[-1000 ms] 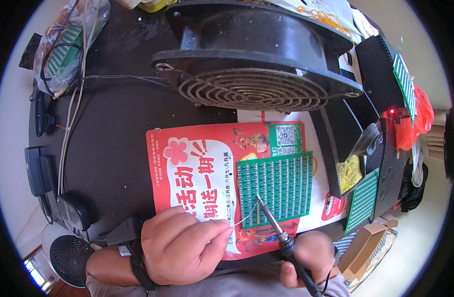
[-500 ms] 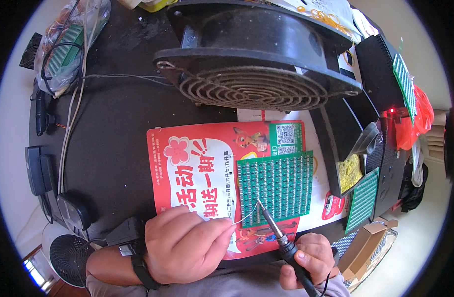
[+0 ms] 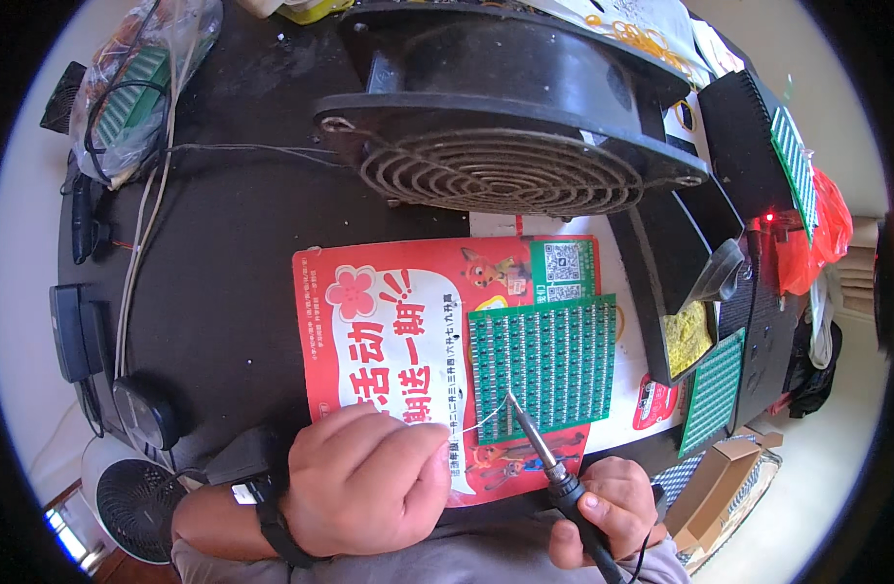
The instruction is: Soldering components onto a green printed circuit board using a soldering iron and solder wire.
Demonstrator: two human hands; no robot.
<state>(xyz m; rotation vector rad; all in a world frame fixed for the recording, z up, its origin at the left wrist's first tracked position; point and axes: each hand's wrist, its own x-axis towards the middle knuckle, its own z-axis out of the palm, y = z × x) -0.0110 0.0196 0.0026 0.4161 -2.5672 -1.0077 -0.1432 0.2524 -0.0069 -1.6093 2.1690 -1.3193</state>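
A green circuit board point(image 3: 554, 355) with rows of small parts lies on a red and white printed sheet point(image 3: 320, 292). My right hand point(image 3: 611, 511) is closed around the black handle of a soldering iron point(image 3: 541, 443). The iron's tip meets the lower left part of the board. My left hand point(image 3: 369, 477) pinches a thin strand of solder wire point(image 3: 486, 419), whose far end reaches the iron's tip. That hand is left of the board, over the sheet's lower edge, and the fingertips are partly hidden.
A big black fan point(image 3: 505, 146) stands behind the board. To the right are a black holder with a yellow sponge point(image 3: 688, 336), another green board point(image 3: 715, 389) and an open cardboard box point(image 3: 725, 487). Cables point(image 3: 140, 243) and a plastic bag point(image 3: 145, 88) lie left.
My left hand has shifted very slightly, its fingers more curled. The iron stays at nearly the same spot on the board, and the view has moved a little.
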